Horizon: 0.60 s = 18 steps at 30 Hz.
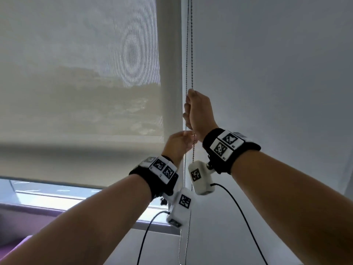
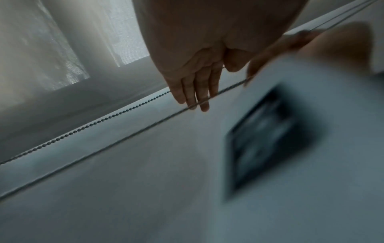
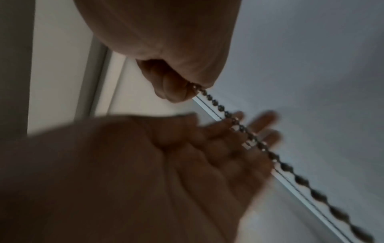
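From my station the roller blind (image 1: 80, 73) fills most of the head view. It is drawn down nearly to the sill (image 1: 57, 190), and I place everything else from it. The plain wall (image 1: 277, 64) lies off the blind's right edge.

Between blind and wall, just off that right edge, hangs the bead chain (image 1: 192, 73). It is a loop of two thin strands, and its long axis runs straight up and down, parallel to the blind's side.

The right hand (image 1: 198, 111) sits on the chain about level with the lower part of the blind's fabric. It is closed in a fist round the strand farther from the blind. The right wrist view shows that strand leaving the curled fingers of this hand (image 3: 172, 74) and running taut.

The left hand (image 1: 176, 144) is lower, near the blind's bottom bar and right under the right wrist. It is slack and open. Its fingers (image 2: 191, 93) are straight and lie across the chain (image 2: 104, 118) without closing on it. It is blurred in the right wrist view, so I cannot tell which strand it favours.

As I judge it, the next pull has to run down the chain's own line. The right hand has the hold, with free chain below it. The left hand is nearer that free length and would need to close there.
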Available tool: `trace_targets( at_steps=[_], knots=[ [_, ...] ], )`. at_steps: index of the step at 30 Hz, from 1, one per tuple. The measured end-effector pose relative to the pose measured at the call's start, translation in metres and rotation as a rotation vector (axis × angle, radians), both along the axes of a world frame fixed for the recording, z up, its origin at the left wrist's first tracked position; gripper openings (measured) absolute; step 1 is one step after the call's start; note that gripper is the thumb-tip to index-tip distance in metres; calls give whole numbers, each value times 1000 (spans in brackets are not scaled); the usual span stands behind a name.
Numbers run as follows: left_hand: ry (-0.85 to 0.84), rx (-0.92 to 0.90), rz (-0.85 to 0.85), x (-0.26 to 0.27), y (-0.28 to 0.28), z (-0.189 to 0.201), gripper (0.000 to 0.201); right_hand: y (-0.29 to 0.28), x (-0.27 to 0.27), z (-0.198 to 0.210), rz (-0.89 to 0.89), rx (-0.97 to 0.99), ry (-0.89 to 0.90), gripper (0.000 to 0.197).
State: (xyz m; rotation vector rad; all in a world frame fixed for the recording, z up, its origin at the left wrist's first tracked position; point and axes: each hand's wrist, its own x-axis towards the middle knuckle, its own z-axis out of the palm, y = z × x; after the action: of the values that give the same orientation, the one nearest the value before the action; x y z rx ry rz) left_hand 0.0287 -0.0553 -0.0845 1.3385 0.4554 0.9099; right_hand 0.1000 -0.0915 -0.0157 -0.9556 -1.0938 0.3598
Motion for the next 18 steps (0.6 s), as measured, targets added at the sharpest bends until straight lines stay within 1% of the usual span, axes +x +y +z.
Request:
trace_targets(
  at_steps=[3, 4, 5, 7, 9, 10, 13, 15, 17, 18],
  knots=[
    [22, 121, 112, -1, 0, 19, 23, 4, 6, -31, -124, -6, -99, 43],
    [11, 132, 137, -2, -1, 24, 31, 2, 8, -41, -128, -13, -116, 44],
    [-2, 139, 153, -1, -1, 28, 37, -1, 8, -50, -101, -20, -114, 44],
    [-35, 118, 133, 1, -6, 40, 38, -8, 7, -64, -16, -52, -45, 43],
    [-53, 85, 72, 4, -14, 53, 38, -13, 5, -74, 62, -72, 58, 42],
    [-57, 83, 53, 6, -17, 60, 39, -12, 5, -80, 71, -76, 85, 41],
    [-134, 57, 10, 15, -25, 74, 42, -12, 5, -100, 25, -96, 82, 42],
    [-150, 51, 5, 20, -28, 78, 41, -17, 7, -116, 65, -97, 93, 48],
    [-155, 37, 2, 24, -30, 76, 38, -24, 8, -129, 176, -100, 168, 58],
    [-158, 42, 21, 26, -32, 73, 37, -27, 8, -132, 225, -93, 199, 60]
  ],
)
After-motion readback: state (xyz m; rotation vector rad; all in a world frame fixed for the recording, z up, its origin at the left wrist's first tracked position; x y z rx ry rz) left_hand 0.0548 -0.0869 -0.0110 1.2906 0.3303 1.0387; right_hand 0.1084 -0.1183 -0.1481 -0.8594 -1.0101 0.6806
